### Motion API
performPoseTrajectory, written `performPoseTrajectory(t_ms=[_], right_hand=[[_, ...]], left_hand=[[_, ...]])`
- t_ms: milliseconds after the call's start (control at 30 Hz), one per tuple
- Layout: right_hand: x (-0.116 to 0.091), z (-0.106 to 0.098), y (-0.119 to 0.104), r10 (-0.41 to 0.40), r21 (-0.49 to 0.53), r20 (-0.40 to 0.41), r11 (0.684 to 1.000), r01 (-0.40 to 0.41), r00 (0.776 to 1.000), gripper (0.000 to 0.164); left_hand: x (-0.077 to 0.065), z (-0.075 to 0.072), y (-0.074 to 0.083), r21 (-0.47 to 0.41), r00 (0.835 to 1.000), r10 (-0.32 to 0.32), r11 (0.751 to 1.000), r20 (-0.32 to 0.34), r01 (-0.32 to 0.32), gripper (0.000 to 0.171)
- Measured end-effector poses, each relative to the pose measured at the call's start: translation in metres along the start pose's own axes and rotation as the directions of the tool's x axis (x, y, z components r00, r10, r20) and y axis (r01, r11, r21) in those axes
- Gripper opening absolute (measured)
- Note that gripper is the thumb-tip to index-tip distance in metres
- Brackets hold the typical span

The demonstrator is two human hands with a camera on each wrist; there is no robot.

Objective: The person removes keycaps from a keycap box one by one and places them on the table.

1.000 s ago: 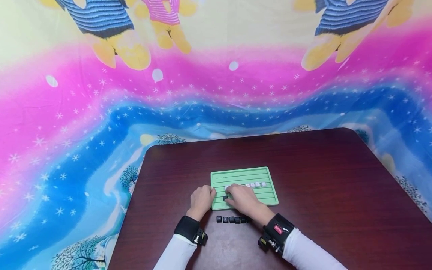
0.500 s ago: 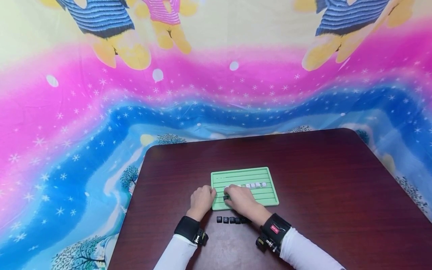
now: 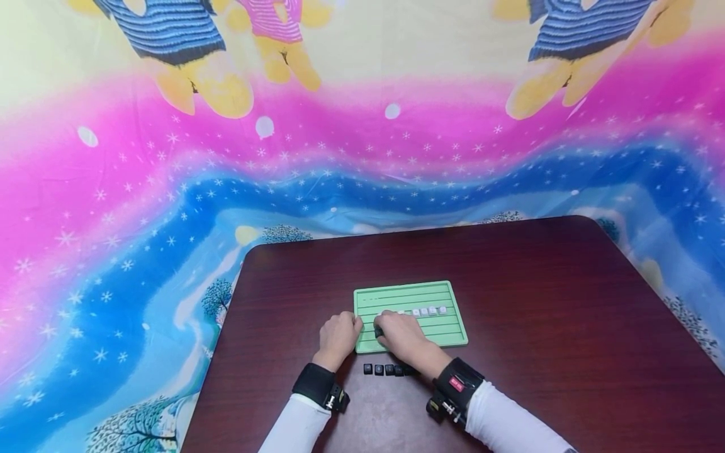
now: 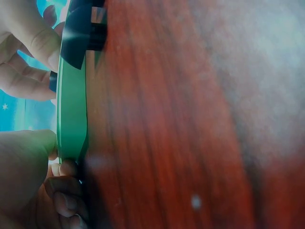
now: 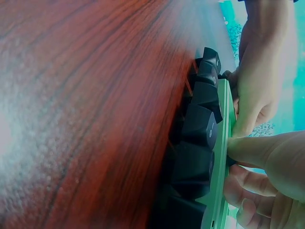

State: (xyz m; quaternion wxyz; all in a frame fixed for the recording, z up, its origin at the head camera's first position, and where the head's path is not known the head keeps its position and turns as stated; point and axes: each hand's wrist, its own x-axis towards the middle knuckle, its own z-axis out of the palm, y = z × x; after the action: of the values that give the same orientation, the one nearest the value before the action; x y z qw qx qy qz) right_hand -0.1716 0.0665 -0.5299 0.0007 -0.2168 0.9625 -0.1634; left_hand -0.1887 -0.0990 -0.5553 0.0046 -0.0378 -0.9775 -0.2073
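A light green ridged tray (image 3: pixel 410 292) lies on the table, my left hand (image 3: pixel 338 338) gripping its left edge. The left wrist view shows that hand's thumb on top of the rim and its fingers (image 4: pixel 66 202) curled at the tray's corner. Over the tray's left part, my right hand (image 3: pixel 403 333) pinches a black keycap (image 3: pixel 378 331) between thumb and fingers. In the right wrist view this keycap (image 5: pixel 231 161) is mostly covered by the thumb. White keycaps (image 3: pixel 425 312) sit in one groove of the tray, some hidden behind the right hand.
Several black keycaps (image 3: pixel 379 370) stand in a row on the dark red-brown table (image 3: pixel 544 302), just in front of the tray; the right wrist overlaps the row's right end. A printed cloth (image 3: pixel 362 145) hangs behind the table.
My right hand and wrist have shifted slightly left, the black keycap still pinched and now more covered by the fingers. The left hand and tray stay in place.
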Motion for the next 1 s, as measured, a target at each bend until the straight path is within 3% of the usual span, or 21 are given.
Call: performPoseTrajectory(t_ms=[1000], right_hand=[[-0.0044, -0.0057, 0.0012, -0.014, -0.021, -0.026, 1.0, 0.013, 1.0, 0.007]], left_hand=[[0.001, 0.0002, 0.0011, 0.006, 1.0, -0.014, 1.0, 0.003, 0.014, 0.048]])
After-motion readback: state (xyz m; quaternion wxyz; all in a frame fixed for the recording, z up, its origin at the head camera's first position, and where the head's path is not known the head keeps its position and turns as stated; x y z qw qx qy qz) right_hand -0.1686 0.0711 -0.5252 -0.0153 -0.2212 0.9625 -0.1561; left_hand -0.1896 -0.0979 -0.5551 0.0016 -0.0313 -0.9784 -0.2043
